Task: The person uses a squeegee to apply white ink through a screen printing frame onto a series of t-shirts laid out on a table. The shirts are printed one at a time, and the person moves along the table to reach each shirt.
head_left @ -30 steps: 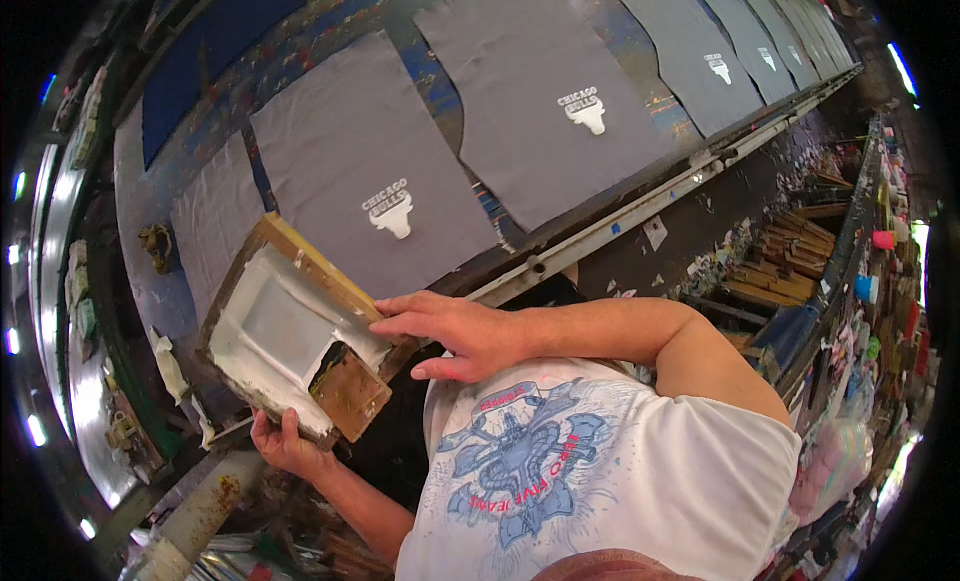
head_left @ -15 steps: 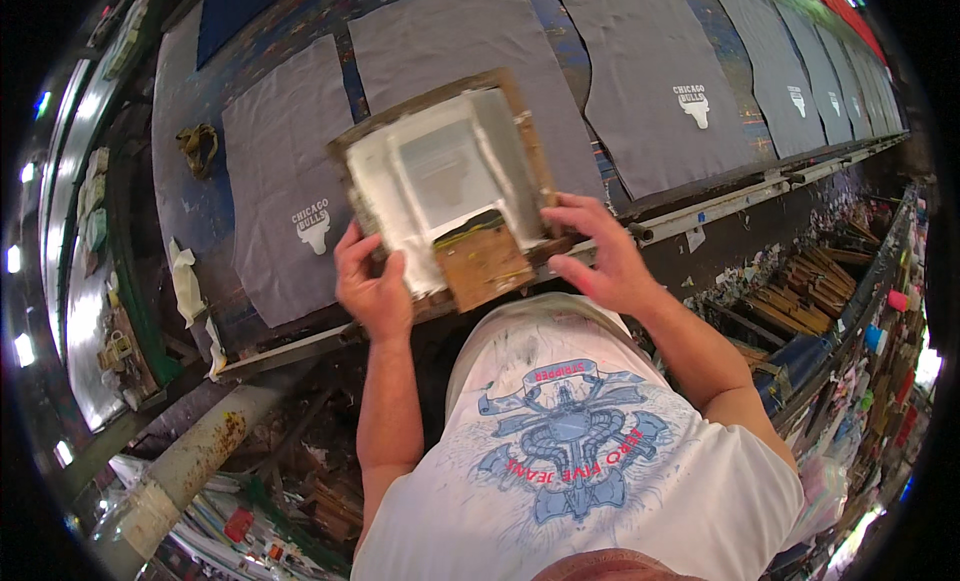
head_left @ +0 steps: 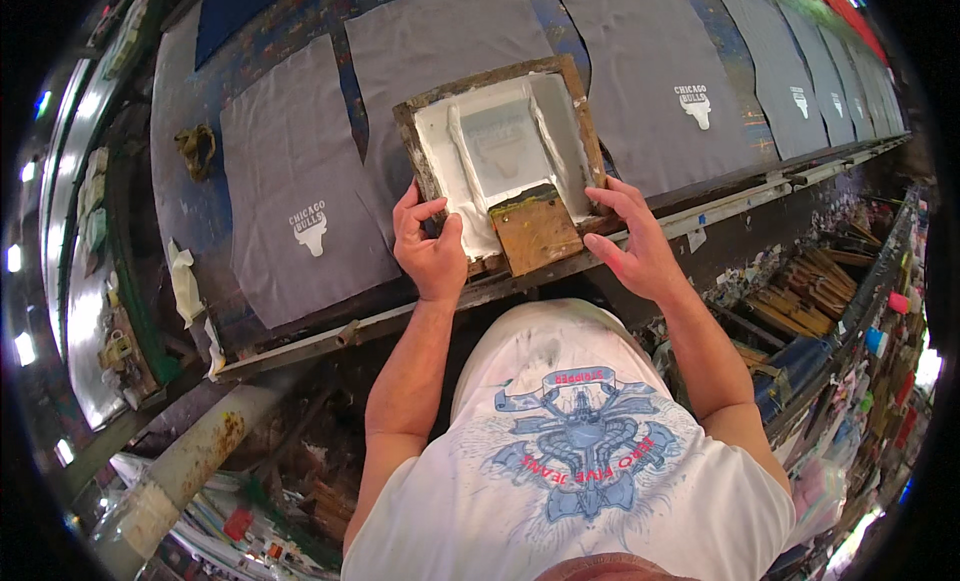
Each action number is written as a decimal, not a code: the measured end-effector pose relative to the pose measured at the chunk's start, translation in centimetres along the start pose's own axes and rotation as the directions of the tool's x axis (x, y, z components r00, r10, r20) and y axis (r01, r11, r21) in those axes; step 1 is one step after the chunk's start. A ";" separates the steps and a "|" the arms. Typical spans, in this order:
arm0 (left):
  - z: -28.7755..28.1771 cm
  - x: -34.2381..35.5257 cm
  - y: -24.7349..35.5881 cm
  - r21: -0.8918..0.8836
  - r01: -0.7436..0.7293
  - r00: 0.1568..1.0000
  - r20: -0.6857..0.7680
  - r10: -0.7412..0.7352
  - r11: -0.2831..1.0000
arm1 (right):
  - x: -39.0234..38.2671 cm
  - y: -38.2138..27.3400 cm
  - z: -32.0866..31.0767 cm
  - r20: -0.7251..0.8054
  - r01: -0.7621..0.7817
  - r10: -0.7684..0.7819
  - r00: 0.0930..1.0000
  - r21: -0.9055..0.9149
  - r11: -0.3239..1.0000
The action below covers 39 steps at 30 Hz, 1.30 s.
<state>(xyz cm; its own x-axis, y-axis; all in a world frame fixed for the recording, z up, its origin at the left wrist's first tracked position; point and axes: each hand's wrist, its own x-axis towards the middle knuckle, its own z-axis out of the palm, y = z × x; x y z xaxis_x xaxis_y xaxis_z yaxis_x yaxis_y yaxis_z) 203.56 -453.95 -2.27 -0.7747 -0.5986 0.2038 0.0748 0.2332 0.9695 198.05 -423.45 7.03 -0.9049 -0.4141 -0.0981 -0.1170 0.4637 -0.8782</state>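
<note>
A wooden-framed printing screen [head_left: 587, 119] with a pale, paint-smeared mesh lies over a grey fabric panel [head_left: 430, 51] at the near edge of the long table. My left hand [head_left: 432, 249] grips its left side near the front corner, thumb on the inner side. On the opposite side, the fingers of my right hand [head_left: 640, 243] hold the right rail, with the thumb held apart. A wooden squeegee [head_left: 538, 239] with a dark-stained edge leans inside the screen at its near end. Whether the screen touches the fabric all round cannot be seen.
Grey panels with a white print lie to the left [head_left: 285, 161] and right [head_left: 650, 71], more receding rightward. A metal rail [head_left: 720, 206] edges the table. A rolled tape-like item [head_left: 196, 151] sits at the left. Wooden pieces [head_left: 800, 296] fill a lower rack at right.
The printing screen has moved to the right and slightly away from me, with both hands on it, and turned a little. The squeegee has travelled along inside it.
</note>
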 end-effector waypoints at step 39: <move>12.0 2.0 -4.0 -0.136 0.193 0.981 0.012 -0.193 0.972 | 10.3 4.8 -5.6 0.336 0.500 -0.395 0.855 -0.336 0.798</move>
<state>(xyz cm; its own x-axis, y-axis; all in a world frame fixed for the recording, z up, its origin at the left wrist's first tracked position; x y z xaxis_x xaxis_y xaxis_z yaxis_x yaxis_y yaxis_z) 194.18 -446.87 -7.41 -0.7819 -0.6233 0.0109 0.0086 0.0067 0.9999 185.84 -421.10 4.45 -0.5905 -0.8001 0.1058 -0.6835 0.4261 -0.5927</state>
